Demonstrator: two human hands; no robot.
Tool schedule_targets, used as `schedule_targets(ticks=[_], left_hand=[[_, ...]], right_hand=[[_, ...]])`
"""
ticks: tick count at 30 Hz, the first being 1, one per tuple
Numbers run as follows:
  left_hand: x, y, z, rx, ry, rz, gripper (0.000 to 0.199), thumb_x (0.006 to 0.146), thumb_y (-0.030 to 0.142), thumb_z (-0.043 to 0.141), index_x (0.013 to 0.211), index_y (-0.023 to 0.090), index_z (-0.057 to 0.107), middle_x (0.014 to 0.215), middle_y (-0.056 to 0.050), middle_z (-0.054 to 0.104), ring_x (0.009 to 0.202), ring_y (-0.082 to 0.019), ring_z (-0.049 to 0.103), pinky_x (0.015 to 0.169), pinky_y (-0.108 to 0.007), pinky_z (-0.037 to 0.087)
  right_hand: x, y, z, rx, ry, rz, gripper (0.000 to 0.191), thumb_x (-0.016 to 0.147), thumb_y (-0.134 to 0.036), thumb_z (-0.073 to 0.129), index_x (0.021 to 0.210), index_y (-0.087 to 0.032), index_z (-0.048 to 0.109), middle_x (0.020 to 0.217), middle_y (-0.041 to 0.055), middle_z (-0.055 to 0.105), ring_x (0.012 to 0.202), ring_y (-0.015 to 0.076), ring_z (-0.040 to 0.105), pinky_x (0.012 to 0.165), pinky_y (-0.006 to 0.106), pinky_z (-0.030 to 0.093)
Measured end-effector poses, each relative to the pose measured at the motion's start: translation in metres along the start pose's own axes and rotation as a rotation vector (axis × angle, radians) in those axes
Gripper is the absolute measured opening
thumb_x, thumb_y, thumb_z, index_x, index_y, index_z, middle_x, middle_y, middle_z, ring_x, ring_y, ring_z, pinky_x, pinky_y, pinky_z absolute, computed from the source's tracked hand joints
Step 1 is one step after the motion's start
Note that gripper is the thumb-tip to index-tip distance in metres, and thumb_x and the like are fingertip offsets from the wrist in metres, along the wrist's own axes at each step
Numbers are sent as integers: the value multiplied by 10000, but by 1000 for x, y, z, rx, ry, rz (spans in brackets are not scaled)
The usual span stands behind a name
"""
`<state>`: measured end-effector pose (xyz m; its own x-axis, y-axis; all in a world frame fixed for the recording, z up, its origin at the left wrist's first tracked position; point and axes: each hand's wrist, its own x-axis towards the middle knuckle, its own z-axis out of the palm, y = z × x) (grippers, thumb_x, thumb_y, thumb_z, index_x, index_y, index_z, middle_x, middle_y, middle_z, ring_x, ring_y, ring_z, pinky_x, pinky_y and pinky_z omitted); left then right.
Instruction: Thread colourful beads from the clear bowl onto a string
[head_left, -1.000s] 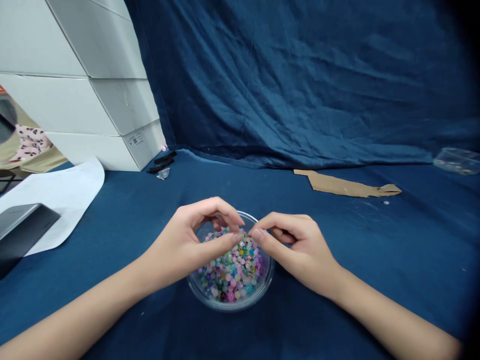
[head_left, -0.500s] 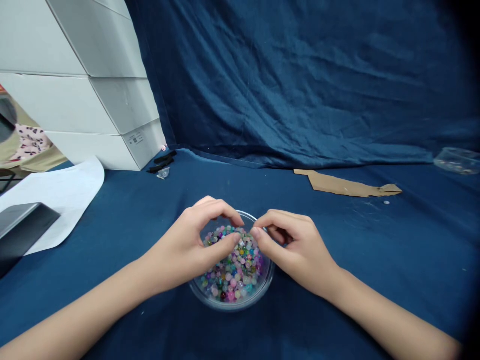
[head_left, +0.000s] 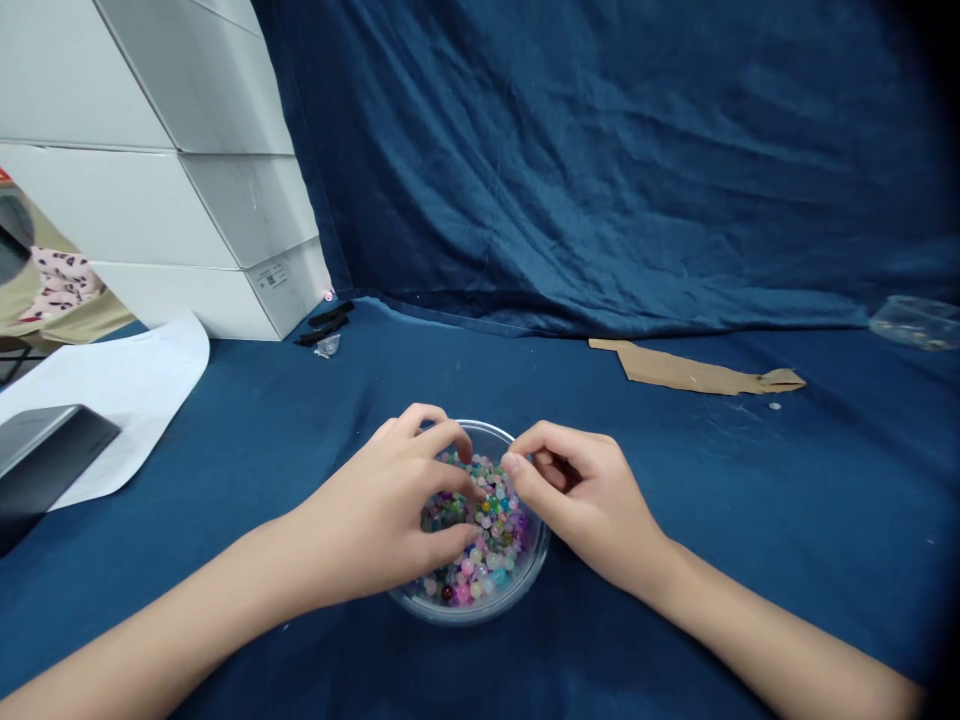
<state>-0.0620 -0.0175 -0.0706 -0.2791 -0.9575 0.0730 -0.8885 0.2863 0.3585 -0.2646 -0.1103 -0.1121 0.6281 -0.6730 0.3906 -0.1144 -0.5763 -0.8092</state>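
A round clear plastic bowl (head_left: 487,612) stands on the blue cloth, filled with many small beads (head_left: 487,545) in pink, purple, green, white and blue. My left hand (head_left: 409,505) reaches in over its left side, fingers apart and bent, with the fingertips down at the beads. No bead shows held between its thumb and forefinger. At the bowl's right rim is my right hand (head_left: 585,490), its thumb and forefinger pinched together and the other fingers curled. Whatever lies in that pinch is too small or too hidden to make out.
White boxes (head_left: 225,210) are stacked at the back left. In front of them lie a white sheet (head_left: 150,400) and a dark grey object (head_left: 60,450). A torn cardboard strip (head_left: 690,372) and a clear plastic container (head_left: 915,322) lie at the back right, before a blue curtain (head_left: 562,160).
My left hand has moved lower into the bowl, its fingers spreading and reaching down to the beads. My right hand keeps its pinch at almost the same place.
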Motion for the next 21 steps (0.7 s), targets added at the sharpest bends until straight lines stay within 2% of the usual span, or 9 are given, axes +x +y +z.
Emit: schedule_targets(ticks=[5, 10, 15, 19, 21], left_hand=[[1, -3, 0, -38, -54, -4, 62, 860, 286, 754, 880, 271, 810, 928, -29, 715, 1146, -300, 504, 995, -435, 422], [3, -10, 0, -85, -118, 2, 50, 876, 293, 790, 874, 317, 834, 870, -11, 756, 1144, -285, 531, 997, -398, 409], [4, -14, 0, -156, -141, -23, 53, 883, 284, 799, 868, 314, 840, 848, 2, 787, 1123, -282, 569, 1030, -404, 398], [3, -11, 0, -237, -47, -73, 71, 857, 268, 824, 913, 309, 833, 947, -12, 784, 1146, -282, 562, 947, -371, 442], [2, -8, 1, -251, 13, -104, 113, 846, 250, 834, 936, 318, 825, 983, -2, 783, 1174, -284, 552, 961, -382, 427]], right_hand=[[0, 1, 0, -5, 4, 12, 200, 978, -279, 639, 795, -200, 664, 581, -78, 332, 544, 110, 338, 550, 282, 297], [-1, 1, -1, -13, 15, 10, 204, 974, -285, 639, 793, -196, 665, 582, -78, 323, 540, 111, 336, 551, 285, 300], [1, 3, -1, -1, 11, 19, 194, 971, -277, 638, 797, -195, 667, 588, -78, 312, 543, 111, 329, 551, 282, 296], [2, 5, -1, 17, 9, 29, 208, 975, -279, 637, 787, -194, 664, 588, -77, 314, 545, 110, 321, 547, 280, 286], [2, 5, -1, 43, 13, 42, 213, 978, -280, 636, 785, -194, 660, 587, -76, 314, 546, 111, 311, 542, 280, 277]])
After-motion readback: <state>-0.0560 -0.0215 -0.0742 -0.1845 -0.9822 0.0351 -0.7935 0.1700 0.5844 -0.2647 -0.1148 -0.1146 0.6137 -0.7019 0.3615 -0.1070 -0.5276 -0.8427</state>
